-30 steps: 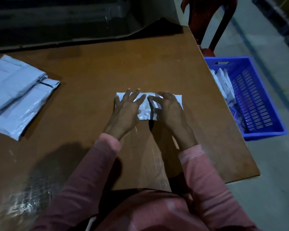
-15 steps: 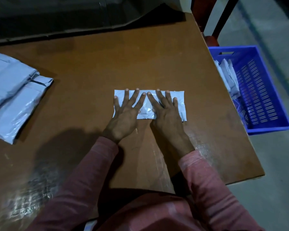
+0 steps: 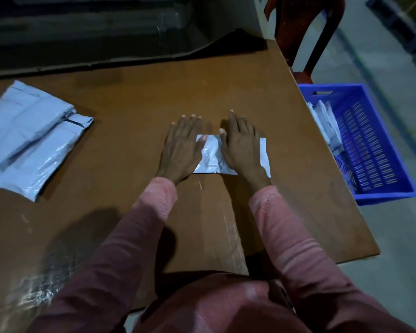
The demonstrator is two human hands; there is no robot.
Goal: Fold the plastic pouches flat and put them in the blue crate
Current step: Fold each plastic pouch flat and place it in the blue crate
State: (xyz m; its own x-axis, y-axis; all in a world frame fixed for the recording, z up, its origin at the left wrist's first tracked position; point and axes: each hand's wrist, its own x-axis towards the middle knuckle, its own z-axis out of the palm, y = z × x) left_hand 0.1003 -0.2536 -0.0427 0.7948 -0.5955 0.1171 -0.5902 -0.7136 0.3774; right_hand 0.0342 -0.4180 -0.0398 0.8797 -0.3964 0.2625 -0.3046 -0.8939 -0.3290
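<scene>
The fingers (image 3: 193, 124) of the left hand (image 3: 181, 150) lie straight and close together, and so do those of the right hand (image 3: 241, 145). Their tips reach past the far edge of the folded pouch (image 3: 210, 157) onto the brown table (image 3: 130, 97). Half a second ago the fingers were fanned wide with their tips on the pouch's far edge. Now both hands have slid forward, and the palms press flat on the plastic.

The pouch lies in the middle of the table, its long axis running left to right. Only 2 parts of it show: a crinkled strip between the hands and the right end. The left end is hidden under the left hand.

The blue crate (image 3: 382, 145) sits below the table's right edge, which cuts off its near wall, and it holds folded pouches (image 3: 327, 126). At far left a stack of unfolded pouches (image 3: 31, 138) runs out of frame.
</scene>
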